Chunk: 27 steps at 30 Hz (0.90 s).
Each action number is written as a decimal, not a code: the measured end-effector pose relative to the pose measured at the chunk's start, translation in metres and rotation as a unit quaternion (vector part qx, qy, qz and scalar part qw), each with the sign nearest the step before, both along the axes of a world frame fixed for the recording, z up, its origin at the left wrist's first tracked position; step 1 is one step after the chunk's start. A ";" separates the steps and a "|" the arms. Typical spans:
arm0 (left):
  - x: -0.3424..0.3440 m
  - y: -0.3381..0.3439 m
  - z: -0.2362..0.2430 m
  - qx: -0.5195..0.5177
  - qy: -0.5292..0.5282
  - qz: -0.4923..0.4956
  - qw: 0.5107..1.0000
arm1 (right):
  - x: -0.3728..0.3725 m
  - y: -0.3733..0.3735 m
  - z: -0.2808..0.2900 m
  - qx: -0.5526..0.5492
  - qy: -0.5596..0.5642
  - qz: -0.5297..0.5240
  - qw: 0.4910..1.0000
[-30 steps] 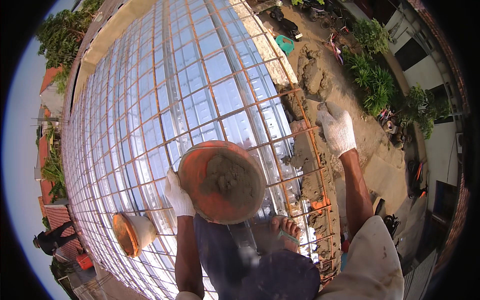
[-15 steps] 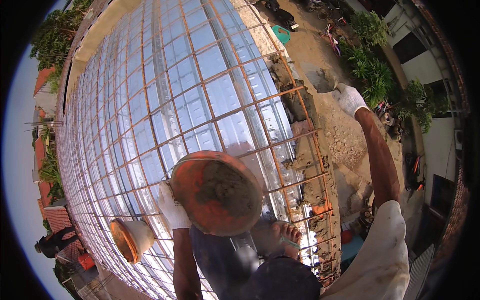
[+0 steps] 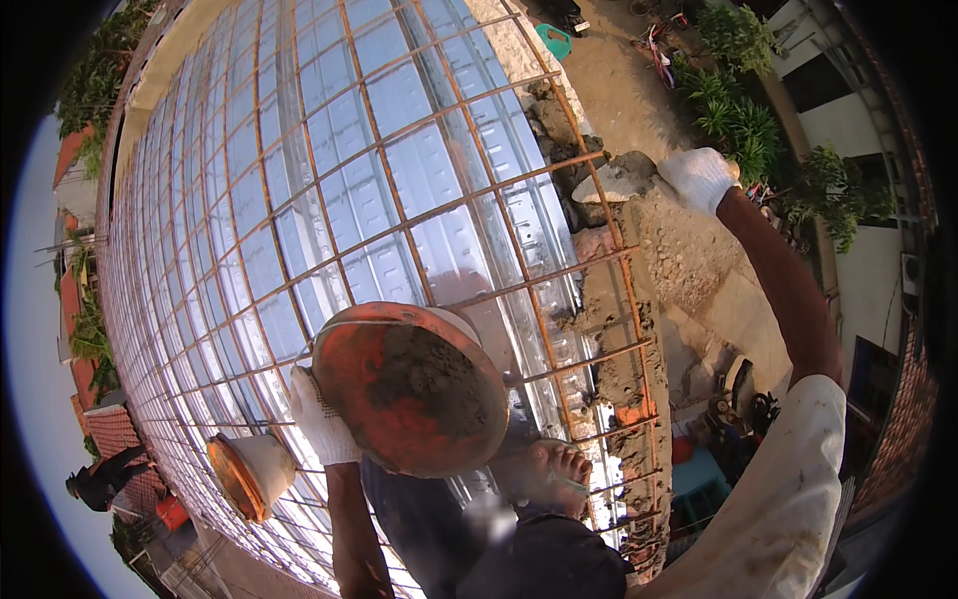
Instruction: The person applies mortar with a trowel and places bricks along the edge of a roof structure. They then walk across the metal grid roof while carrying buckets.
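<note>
My gloved left hand (image 3: 321, 417) grips the rim of an orange bucket (image 3: 344, 384), which is tilted and has wet grey mortar (image 3: 434, 384) inside. On the right, my outstretched gloved right hand (image 3: 696, 180) is closed around the handle of a trowel, mostly hidden by the fingers. The mortar-smeared trowel blade (image 3: 621, 177) lies at the outer edge of the wall top, next to the end of a rusty steel bar (image 3: 584, 160). Rough mortar (image 3: 624, 364) runs along the wall top below the bars.
A grid of rusty rebar (image 3: 394, 195) spans shiny corrugated metal decking (image 3: 439, 150). Another bucket (image 3: 261, 471) lies tipped at the left. My bare foot (image 3: 559, 469) stands by the wall edge. Beyond it, the ground (image 3: 738, 309) drops far below. Another person (image 3: 105, 481) is at far left.
My right hand has brought the trowel in from beyond the wall, its blade now at the wall's edge. The bucket and left hand have shifted slightly left in view.
</note>
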<state>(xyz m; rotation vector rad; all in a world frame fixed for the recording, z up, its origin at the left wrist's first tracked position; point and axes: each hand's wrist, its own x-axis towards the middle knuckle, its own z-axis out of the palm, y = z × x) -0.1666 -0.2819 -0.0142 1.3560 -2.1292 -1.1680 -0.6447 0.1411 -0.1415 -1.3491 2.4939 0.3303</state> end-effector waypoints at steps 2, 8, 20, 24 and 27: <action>0.005 -0.004 0.001 -0.048 -0.031 -0.020 0.998 | -0.001 -0.017 0.003 0.035 -0.003 -0.007 0.999; 0.008 -0.002 0.000 -0.075 -0.027 -0.026 0.996 | -0.004 -0.041 0.007 0.051 -0.022 -0.040 0.998; -0.006 0.014 0.011 0.003 0.024 0.006 1.000 | -0.011 -0.086 -0.010 -0.015 -0.064 -0.143 0.988; -0.004 0.005 0.006 0.061 0.084 0.055 0.993 | -0.020 -0.085 0.016 0.026 -0.141 -0.165 0.976; 0.000 0.003 0.002 0.077 0.092 0.079 0.990 | -0.036 -0.078 0.044 -0.002 -0.252 -0.232 0.939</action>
